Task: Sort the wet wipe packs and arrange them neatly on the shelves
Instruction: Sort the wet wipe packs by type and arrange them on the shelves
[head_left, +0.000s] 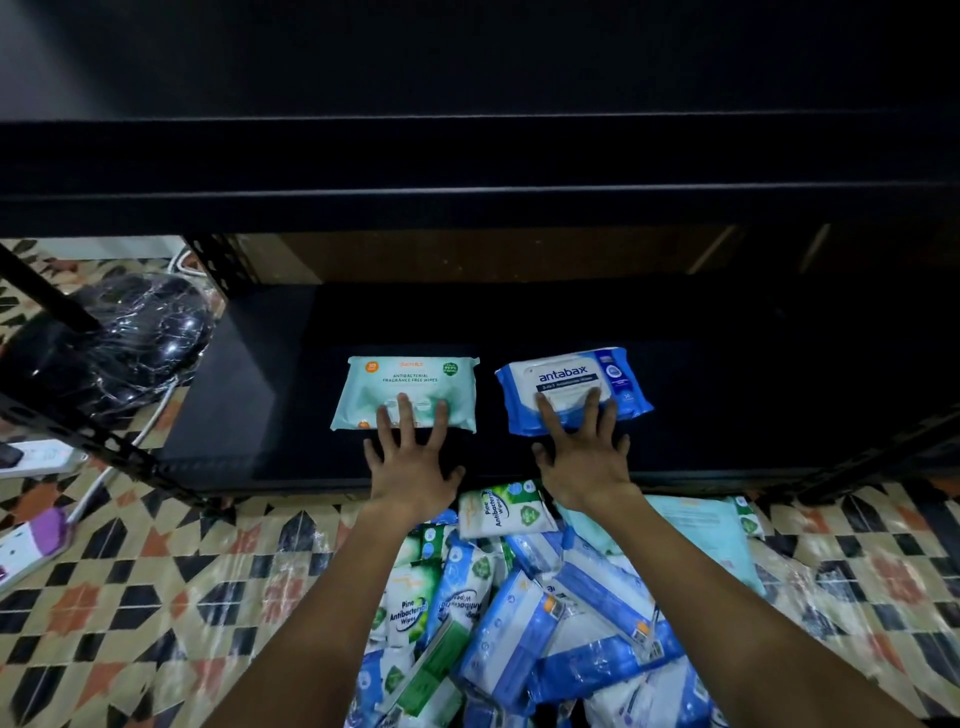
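1. Two wet wipe packs lie flat on the lower shelf (249, 415), near its front edge and about midway along it: a pale green pack (410, 382) on the left and a blue pack (566, 379) on the right, side by side with a gap between them.
2. The remaining packs (519, 597) are heaped unsorted on the patterned floor (156, 597) just before the shelf's front edge.
3. A skewed row may result if either pack is pushed unevenly; the blue pack is already turned slightly against the shelf edge, so a push off its middle would likely turn it further.
4. Being soft and slick, the packs may slide too far back into the dark rear of the shelf, or ride up on each other if shoved together.
5. The left hand (410, 457) is spread flat, its fingertips laid on the near edge of the pale green pack; nothing is clasped.
6. The right hand (582, 452) is likewise spread, straight fingers pressed on the near part of the blue pack, with nothing clasped.
7. A dark wrapped bundle (140, 332) lies on the floor beyond the shelf's left end.
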